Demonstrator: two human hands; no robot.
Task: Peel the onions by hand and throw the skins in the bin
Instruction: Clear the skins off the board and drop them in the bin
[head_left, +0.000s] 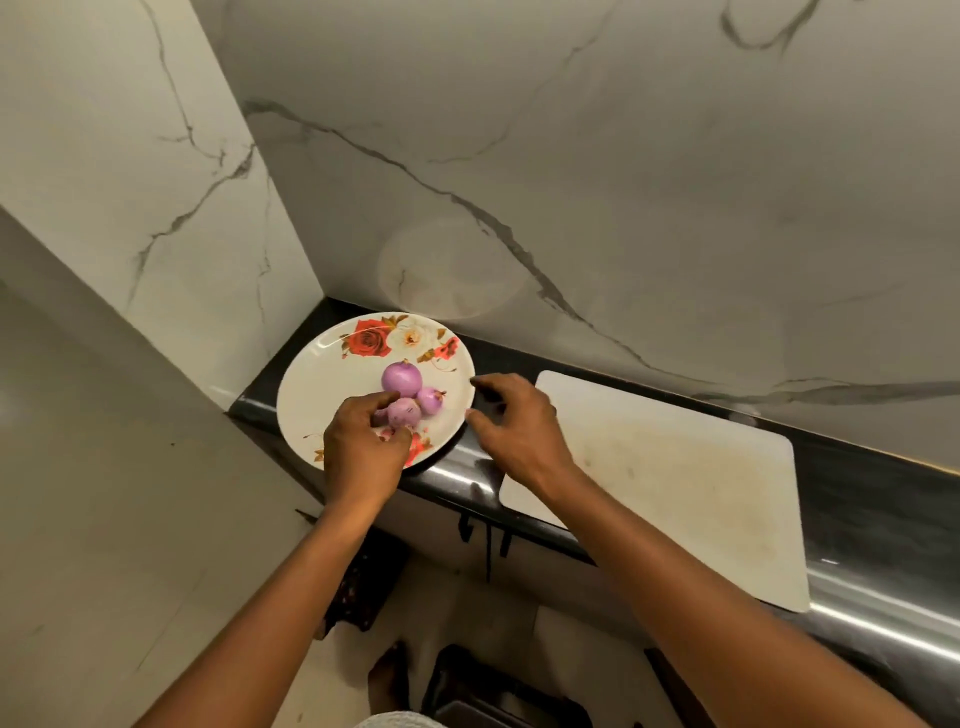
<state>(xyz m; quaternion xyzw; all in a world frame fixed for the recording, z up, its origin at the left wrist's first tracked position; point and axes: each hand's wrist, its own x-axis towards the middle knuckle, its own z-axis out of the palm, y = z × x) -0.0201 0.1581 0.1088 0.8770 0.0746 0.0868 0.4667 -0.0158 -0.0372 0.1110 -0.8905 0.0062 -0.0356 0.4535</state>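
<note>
Purple peeled onions (405, 392), three in all, lie clustered on a round white plate (311, 395) printed with red and cream roses. The plate sits on the black glossy counter (857, 499), in the corner of a grey-veined marble wall (571, 156). The largest onion (401, 374) lies nearest the plate's middle, the smallest onion (431, 400) touches its lower right, and the speckled onion (404, 412) lies just below both. The left grip (363, 441) is clamped on this speckled onion from its left, thumb above and curled fingers beneath, with a pinkish scrap showing under the fingertips. The right grip (519, 426) hovers at the plate's right rim, fingers spread apart and holding nothing, near the smallest onion but not touching it. A white rectangular cutting board (675, 467) lies on the counter just right of this grip.
</note>
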